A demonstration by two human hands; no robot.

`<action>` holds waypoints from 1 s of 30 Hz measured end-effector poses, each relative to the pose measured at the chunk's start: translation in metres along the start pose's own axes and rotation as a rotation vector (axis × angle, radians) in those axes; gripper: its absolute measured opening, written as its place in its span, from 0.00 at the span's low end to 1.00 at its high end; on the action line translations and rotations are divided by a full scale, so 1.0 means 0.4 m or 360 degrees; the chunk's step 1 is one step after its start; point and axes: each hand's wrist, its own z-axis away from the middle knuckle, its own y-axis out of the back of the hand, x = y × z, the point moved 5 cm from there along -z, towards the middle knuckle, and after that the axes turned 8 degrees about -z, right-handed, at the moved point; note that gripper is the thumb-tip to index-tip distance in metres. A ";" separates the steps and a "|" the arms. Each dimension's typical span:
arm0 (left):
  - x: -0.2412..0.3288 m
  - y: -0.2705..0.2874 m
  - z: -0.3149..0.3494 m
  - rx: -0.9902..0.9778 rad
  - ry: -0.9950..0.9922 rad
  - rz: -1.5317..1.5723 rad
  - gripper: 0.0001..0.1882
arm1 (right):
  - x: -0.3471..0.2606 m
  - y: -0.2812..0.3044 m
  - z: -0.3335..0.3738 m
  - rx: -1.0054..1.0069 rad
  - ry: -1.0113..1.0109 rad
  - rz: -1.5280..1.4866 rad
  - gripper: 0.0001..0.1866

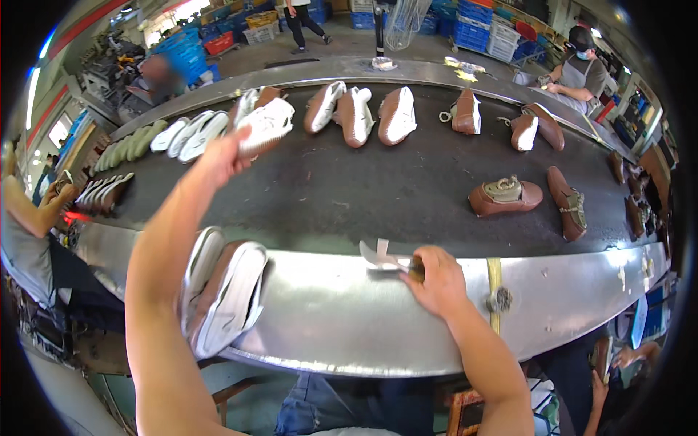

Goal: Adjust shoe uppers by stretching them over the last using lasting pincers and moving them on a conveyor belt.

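My left hand (231,154) reaches across to the far side of the dark belt, its fingers closed on the near end of a white and brown shoe (270,125). That shoe overlaps another behind it, and my fingertips are partly hidden. Low over the metal ledge (320,312), my right hand (440,280) grips a hand tool with a curved, pointed metal head (375,256); its exact kind is unclear. A pale tab shows just behind the tool. Beside my left forearm, a pair of white and brown shoes (231,298) rests on the ledge.
White and brown shoes (356,116) line the belt's far side, with green ones (131,149) farther left. Brown shoes (505,196) lie to the right. A yellow strap and a round dark piece (500,299) sit on the ledge. Co-workers are at both sides and across the belt.
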 end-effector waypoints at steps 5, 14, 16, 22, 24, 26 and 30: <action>-0.239 0.104 0.710 -0.0568 -0.0483 0.0789 0.36 | -0.034 0.028 0.002 0.0204 0.0137 0.0179 0.20; -0.756 -0.108 1.503 -0.1332 -0.0093 -0.0081 0.57 | -0.311 0.106 0.692 0.0199 -0.0670 -0.0497 0.26; -0.811 -0.169 1.582 -0.1638 0.0084 -0.0975 0.53 | -0.318 0.062 0.957 0.0111 -0.1109 -0.0987 0.21; -0.767 -0.404 1.599 -0.1088 -0.1009 -0.1552 0.44 | -0.390 -0.002 1.370 -0.0004 -0.1771 -0.1572 0.17; -0.861 -0.524 1.514 -0.1482 -0.0548 -0.1436 0.42 | -0.437 -0.013 1.379 0.0035 -0.1841 -0.1875 0.16; -0.911 -0.556 1.430 -0.1559 -0.0650 -0.0971 0.38 | -0.458 -0.017 1.365 0.0136 -0.1704 -0.2056 0.15; -0.768 -0.363 1.440 -0.1327 -0.0199 0.0689 0.36 | -0.533 0.038 1.310 -0.0164 -0.1406 -0.1584 0.15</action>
